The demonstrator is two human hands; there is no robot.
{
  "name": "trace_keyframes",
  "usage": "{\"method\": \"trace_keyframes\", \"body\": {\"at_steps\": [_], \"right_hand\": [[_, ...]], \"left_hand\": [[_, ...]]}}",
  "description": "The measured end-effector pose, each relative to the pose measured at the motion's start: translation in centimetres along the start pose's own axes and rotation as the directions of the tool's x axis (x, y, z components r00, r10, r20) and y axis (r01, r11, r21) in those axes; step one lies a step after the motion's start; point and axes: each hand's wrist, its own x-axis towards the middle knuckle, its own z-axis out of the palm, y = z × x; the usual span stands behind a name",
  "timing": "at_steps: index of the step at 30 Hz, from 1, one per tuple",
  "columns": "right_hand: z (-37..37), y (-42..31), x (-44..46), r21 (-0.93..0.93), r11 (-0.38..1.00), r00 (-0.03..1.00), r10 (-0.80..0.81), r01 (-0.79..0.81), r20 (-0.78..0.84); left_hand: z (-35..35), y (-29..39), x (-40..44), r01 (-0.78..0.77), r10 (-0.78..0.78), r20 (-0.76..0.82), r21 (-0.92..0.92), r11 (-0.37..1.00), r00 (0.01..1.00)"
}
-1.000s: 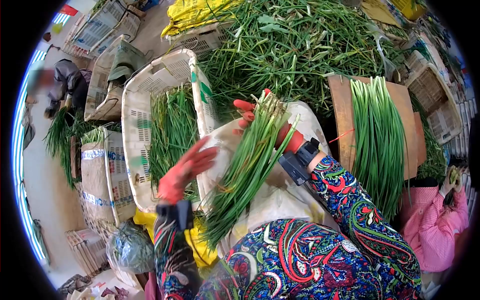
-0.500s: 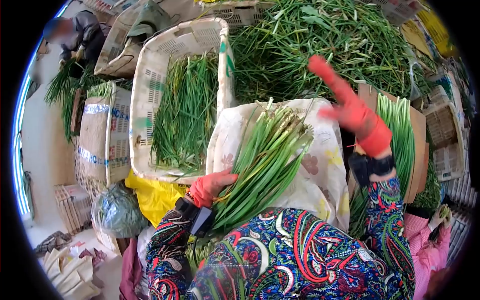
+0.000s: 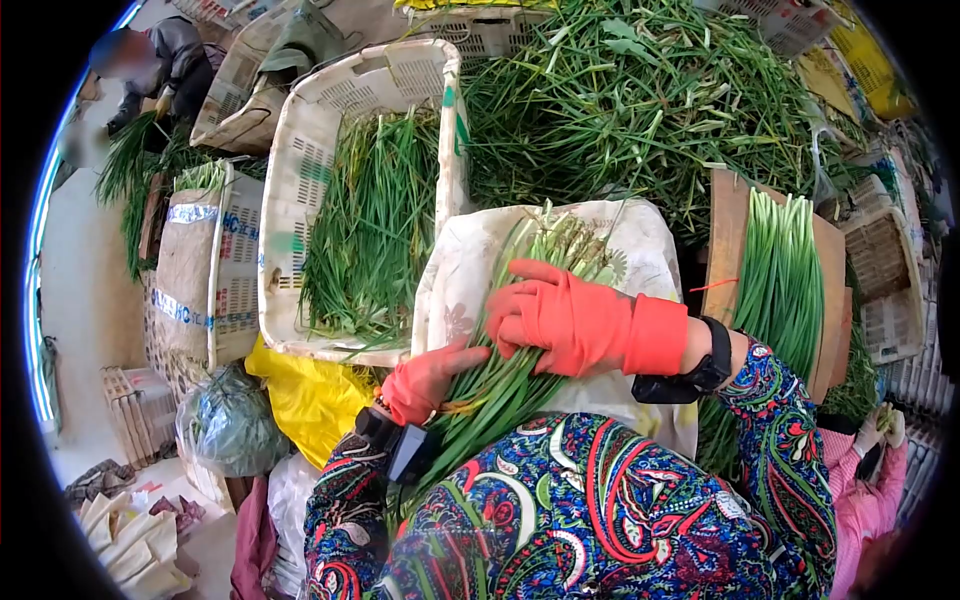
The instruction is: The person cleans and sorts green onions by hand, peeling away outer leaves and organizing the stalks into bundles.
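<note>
A bunch of green chives [image 3: 500, 402] lies across my lap on a pale flower-print cloth [image 3: 650, 240], its whitish root ends pointing away from me. My left hand [image 3: 425, 385], in a red rubber glove, is closed around the leafy lower part. My right hand [image 3: 565, 322], gloved the same way, lies over the middle of the bunch with its fingers curled onto the stems. Its fingertips are partly hidden among the leaves. To the right, a neat bundle of chives [image 3: 778, 265] rests on a brown board [image 3: 725, 235].
A white plastic crate [image 3: 450, 120] at the left holds more chives. Loose chives and leaves [image 3: 640, 110] are heaped ahead. A yellow bag [image 3: 310, 395] and a clear bag of greens [image 3: 235, 422] lie at the left. Two other people [image 3: 180, 60] are at the edges.
My right hand has come from the raised position at the right, with fingers spread, down and left onto the bunch. My left hand has stayed about where it was, holding the chives.
</note>
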Motion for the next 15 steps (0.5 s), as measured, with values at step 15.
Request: {"method": "trace_keyframes", "body": {"at_steps": [15], "right_hand": [[-1.1,0.4,-0.3,0.332,0.937,0.991,0.131,-0.114,-0.029]], "left_hand": [[2.8,2.3,-2.0,0.270,-0.246,-0.211,0.090,0.959,0.946]]}}
